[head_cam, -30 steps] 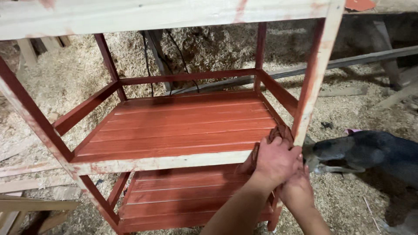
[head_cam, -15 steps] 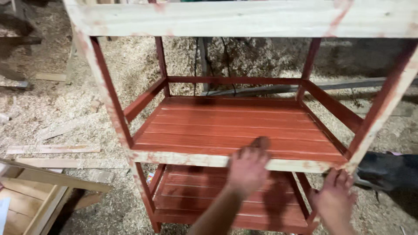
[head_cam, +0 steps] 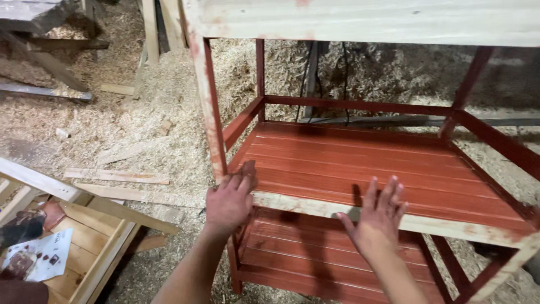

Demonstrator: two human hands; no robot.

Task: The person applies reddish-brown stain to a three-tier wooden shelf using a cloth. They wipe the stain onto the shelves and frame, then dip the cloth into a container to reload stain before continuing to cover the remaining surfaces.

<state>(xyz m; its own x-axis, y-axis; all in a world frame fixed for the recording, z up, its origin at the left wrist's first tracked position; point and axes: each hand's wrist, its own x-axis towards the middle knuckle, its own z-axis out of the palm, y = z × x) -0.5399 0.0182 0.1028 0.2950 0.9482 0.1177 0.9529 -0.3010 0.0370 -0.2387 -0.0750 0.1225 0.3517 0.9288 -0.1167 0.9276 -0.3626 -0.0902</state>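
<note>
At far left, an unpainted wooden frame [head_cam: 95, 225] lies on the floor with a printed sheet of paper [head_cam: 42, 256] on it; loose wood strips [head_cam: 115, 175] rest on the sawdust floor [head_cam: 163, 95] just beyond. Centre and right, a red-painted wooden shelf rack [head_cam: 360, 163] stands upright on the sawdust, with bare pale wood along its top rail and the front edge of its middle shelf. The left hand [head_cam: 229, 200], fingers extended and close together, rests flat against the rack's front left corner, where the post meets the middle shelf. The right hand [head_cam: 378, 217], fingers spread and open, holding nothing, hovers at the shelf's pale front edge; whether it touches cannot be told. A lower red shelf [head_cam: 315, 259] shows beneath both hands.
</note>
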